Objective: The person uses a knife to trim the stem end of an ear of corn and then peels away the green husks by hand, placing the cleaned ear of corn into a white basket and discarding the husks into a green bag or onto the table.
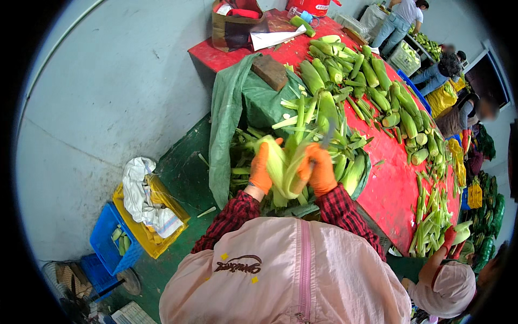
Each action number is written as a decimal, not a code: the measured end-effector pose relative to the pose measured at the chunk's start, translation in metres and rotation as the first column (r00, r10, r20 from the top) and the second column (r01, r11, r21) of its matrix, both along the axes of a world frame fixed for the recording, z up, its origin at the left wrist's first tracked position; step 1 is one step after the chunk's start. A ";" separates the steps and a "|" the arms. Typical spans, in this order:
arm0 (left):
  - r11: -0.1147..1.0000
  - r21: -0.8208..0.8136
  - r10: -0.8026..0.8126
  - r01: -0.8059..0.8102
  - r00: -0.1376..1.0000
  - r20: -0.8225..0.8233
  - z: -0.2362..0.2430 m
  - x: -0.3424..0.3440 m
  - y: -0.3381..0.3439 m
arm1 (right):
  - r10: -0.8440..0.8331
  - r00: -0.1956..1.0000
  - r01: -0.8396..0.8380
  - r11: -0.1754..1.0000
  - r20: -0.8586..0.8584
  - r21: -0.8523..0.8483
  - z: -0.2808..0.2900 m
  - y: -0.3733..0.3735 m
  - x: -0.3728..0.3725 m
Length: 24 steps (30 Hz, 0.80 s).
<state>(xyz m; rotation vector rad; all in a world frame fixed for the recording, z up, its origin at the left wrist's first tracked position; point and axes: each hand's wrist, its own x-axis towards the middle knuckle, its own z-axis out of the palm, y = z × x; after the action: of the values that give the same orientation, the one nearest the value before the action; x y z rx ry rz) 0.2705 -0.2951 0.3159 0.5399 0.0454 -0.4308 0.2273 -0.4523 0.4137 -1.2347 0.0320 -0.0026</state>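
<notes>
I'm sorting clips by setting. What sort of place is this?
Probably a produce-processing floor: a long red table heaped with corn ears, gloved hands husking one ear, and other workers alongside.

Boxes and crates around the corn table

Far beyond the gloved hands [291,170], a brown open carton [233,27] sat at the red table's end, a white paper sheet [272,38] beside it. Down left of them stood a yellow crate [154,216] and a blue crate [110,237]; a white crate [404,58] sat far right.
</notes>
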 end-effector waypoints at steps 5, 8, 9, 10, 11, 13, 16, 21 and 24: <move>0.971 -0.127 0.180 -0.201 0.971 -0.156 -0.005 0.020 0.043 | -0.506 0.837 0.547 0.791 -0.209 0.274 -0.034 -0.102 -0.003; 0.998 0.022 0.051 -0.050 0.997 -0.057 -0.016 0.026 0.052 | -0.438 0.862 0.426 0.899 -0.257 -0.104 -0.021 -0.068 -0.006; 0.995 0.093 -0.021 0.023 1.000 -0.014 -0.021 0.025 0.053 | -0.382 0.880 0.310 0.912 -0.284 -0.267 0.003 -0.033 -0.005; 0.991 0.071 -0.114 0.110 0.992 0.059 -0.002 0.019 0.042 | -0.267 0.929 0.158 0.913 -0.258 -0.376 0.011 -0.012 -0.004; 0.987 0.065 -0.152 0.148 0.986 0.064 0.009 0.013 0.035 | -0.140 0.960 0.006 0.877 -0.242 -0.481 0.017 0.004 0.000; 0.987 -0.012 -0.160 0.162 0.981 0.112 0.015 0.003 0.024 | 0.047 0.972 -0.183 0.761 -0.229 -0.622 0.024 0.024 0.009; 0.960 0.144 -0.262 0.240 0.951 0.163 0.000 0.007 0.027 | 0.165 0.920 -0.307 0.867 -0.355 -0.393 0.022 0.019 0.014; 0.967 0.222 -0.170 0.124 0.964 0.206 0.014 0.001 0.022 | -0.034 0.927 -0.113 0.924 -0.374 -0.364 0.003 -0.001 0.013; 0.958 0.280 -0.099 0.055 0.985 0.143 0.028 -0.001 0.020 | -0.061 0.957 -0.101 0.846 -0.284 -0.524 0.027 0.009 0.003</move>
<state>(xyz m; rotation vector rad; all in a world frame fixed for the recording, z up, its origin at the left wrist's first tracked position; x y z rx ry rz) 0.2696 -0.2753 0.3439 0.8513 -0.0675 -0.4603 0.2302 -0.4429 0.4409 -1.7910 0.2937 0.2031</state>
